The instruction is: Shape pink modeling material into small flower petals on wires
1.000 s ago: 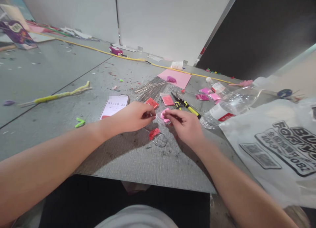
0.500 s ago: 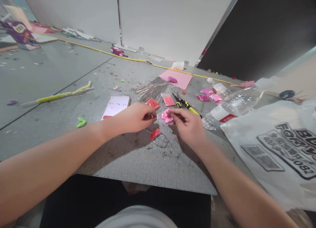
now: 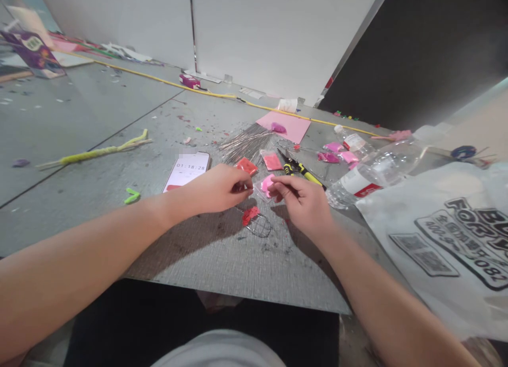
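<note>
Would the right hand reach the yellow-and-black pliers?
Probably yes: the right hand is close beside the yellow-and-black pliers and nothing seems to block them, though it seems to touch the clear packet of pink stuff.

Table (image 3: 254,266) strip at bottom centre passable. Middle blocked by left hand (image 3: 225,188), right hand (image 3: 300,200), pink packet (image 3: 266,185); pliers (image 3: 308,175) above; bottle (image 3: 357,180) and bag (image 3: 383,213) block right.

Phone (image 3: 189,166) left, pliers (image 3: 305,172) right — packet (image 3: 266,185) between; wires (image 3: 248,140) behind.

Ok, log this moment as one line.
left grip: left of pink packet | right grip: at its right side | holds: unclear | nearer wearer: wire frame, red lump
</note>
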Tool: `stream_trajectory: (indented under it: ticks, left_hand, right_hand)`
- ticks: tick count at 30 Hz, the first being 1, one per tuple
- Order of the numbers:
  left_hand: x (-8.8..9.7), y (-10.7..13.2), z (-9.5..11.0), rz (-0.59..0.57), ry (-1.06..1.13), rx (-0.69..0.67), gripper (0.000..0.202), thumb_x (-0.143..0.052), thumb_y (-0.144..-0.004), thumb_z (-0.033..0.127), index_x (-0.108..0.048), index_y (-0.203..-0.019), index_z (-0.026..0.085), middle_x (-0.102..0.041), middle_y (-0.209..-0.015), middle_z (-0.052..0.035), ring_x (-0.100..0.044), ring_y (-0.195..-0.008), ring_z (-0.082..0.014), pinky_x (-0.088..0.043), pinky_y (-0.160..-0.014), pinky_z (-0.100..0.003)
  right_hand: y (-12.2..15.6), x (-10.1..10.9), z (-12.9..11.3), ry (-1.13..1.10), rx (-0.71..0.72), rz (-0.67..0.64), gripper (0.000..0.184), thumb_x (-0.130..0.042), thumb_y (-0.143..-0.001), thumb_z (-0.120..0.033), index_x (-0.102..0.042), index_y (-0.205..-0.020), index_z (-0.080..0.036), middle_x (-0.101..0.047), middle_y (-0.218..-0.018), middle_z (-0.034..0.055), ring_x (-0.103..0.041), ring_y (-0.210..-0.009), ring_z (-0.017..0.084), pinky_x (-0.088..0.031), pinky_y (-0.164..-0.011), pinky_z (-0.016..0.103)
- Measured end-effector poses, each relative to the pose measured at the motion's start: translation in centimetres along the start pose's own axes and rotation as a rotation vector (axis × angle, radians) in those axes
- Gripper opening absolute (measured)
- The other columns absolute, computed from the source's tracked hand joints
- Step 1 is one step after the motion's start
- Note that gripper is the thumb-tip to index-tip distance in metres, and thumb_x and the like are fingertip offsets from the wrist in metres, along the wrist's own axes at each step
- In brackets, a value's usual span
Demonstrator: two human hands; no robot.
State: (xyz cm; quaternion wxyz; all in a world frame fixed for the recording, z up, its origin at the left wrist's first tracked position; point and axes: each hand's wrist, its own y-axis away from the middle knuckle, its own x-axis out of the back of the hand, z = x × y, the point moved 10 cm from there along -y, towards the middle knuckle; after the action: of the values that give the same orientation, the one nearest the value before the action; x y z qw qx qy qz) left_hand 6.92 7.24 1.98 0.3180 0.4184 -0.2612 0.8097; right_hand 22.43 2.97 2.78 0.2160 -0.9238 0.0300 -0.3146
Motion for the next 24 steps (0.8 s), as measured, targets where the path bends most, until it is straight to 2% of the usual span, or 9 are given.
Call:
stream_trajectory:
  ticks: [2,4,7,11,15,19,21,24]
  left_hand:
    - [0.0,0.0,0.0,-0.008,-0.009,-0.002,0.025,-0.058,-0.099,0.029,-0.079,-0.101,0.016,-0.079,-0.091,-0.0064,-0.067,-0.077,-0.0184,-0.042,-0.069,-0.031]
    - [0.0,0.1,0.0,-0.012,-0.011,-0.001,0.025,-0.058,-0.100,0.029,-0.079,-0.102,0.016,-0.079,-0.090,-0.0064,-0.067,-0.077,-0.0184,-0.042,-0.069,-0.031]
    - [-0.1,0.1,-0.1,-0.015,-0.018,0.005,0.025,-0.058,-0.099,0.029,-0.079,-0.102,0.016,-0.078,-0.089,-0.0066,-0.067,-0.075,-0.0181,-0.041,-0.069,-0.031]
    - [-0.1,0.1,-0.1,-0.010,-0.019,-0.004,0.023,-0.059,-0.098,0.028,-0.079,-0.102,0.016,-0.079,-0.091,-0.0066,-0.066,-0.076,-0.0178,-0.041,-0.069,-0.030]
    - [-0.1,0.0,0.0,-0.012,-0.019,-0.001,0.023,-0.059,-0.100,0.029,-0.079,-0.101,0.016,-0.078,-0.087,-0.0056,-0.063,-0.071,-0.0163,-0.039,-0.067,-0.030]
    - [0.1,0.0,0.5,0.017,0.004,-0.022,0.026,-0.059,-0.102,0.034,-0.078,-0.098,0.016,-0.075,-0.082,-0.0044,-0.061,-0.068,-0.0152,-0.037,-0.065,-0.029]
    - [0.1,0.1,1.0,0.025,0.056,-0.042,0.028,-0.059,-0.102,0.035,-0.078,-0.094,0.017,-0.074,-0.079,-0.0033,-0.059,-0.067,-0.0145,-0.037,-0.063,-0.029]
    - [0.1,0.4,1.8,0.023,0.166,-0.061,0.031,-0.059,-0.102,0.039,-0.076,-0.089,0.016,-0.070,-0.075,-0.0022,-0.058,-0.066,-0.0142,-0.036,-0.061,-0.028]
  right_hand:
    - [0.0,0.0,0.1,-0.011,-0.023,0.005,0.018,-0.065,-0.101,-0.030,-0.081,-0.105,-0.022,-0.085,-0.095,0.0059,-0.080,-0.077,0.020,-0.062,-0.077,0.036]
    - [0.0,0.0,0.2,-0.002,-0.046,-0.005,0.015,-0.072,-0.097,-0.034,-0.080,-0.093,-0.022,-0.083,-0.083,0.0038,-0.078,-0.071,0.020,-0.060,-0.072,0.035]
    - [0.0,-0.2,-0.2,0.045,-0.024,-0.038,0.026,-0.071,-0.099,-0.041,-0.076,-0.082,-0.022,-0.076,-0.067,0.0011,-0.073,-0.062,0.018,-0.056,-0.066,0.033]
    - [0.1,-0.4,-0.7,0.010,0.012,-0.054,0.025,-0.061,-0.106,-0.036,-0.079,-0.097,-0.022,-0.082,-0.082,0.0045,-0.078,-0.073,0.019,-0.059,-0.069,0.033]
    - [0.3,-0.5,-0.9,-0.008,0.045,-0.038,0.011,-0.073,-0.098,-0.023,-0.082,-0.104,-0.024,-0.086,-0.097,0.0047,-0.081,-0.086,0.022,-0.063,-0.077,0.034]
    - [0.6,-0.4,-3.0,0.079,0.205,-0.003,0.007,-0.087,-0.089,-0.024,-0.080,-0.092,-0.024,-0.084,-0.087,0.0015,-0.077,-0.077,0.019,-0.060,-0.072,0.031]
    - [1.1,-0.2,-4.8,0.112,0.344,0.026,0.008,-0.086,-0.091,-0.024,-0.078,-0.090,-0.023,-0.081,-0.084,0.0011,-0.074,-0.074,0.017,-0.059,-0.070,0.031]
    - [2.1,0.2,-7.2,0.093,0.537,0.084,0.007,-0.083,-0.094,-0.022,-0.077,-0.096,-0.023,-0.077,-0.090,0.0032,-0.072,-0.080,0.017,-0.060,-0.073,0.032]
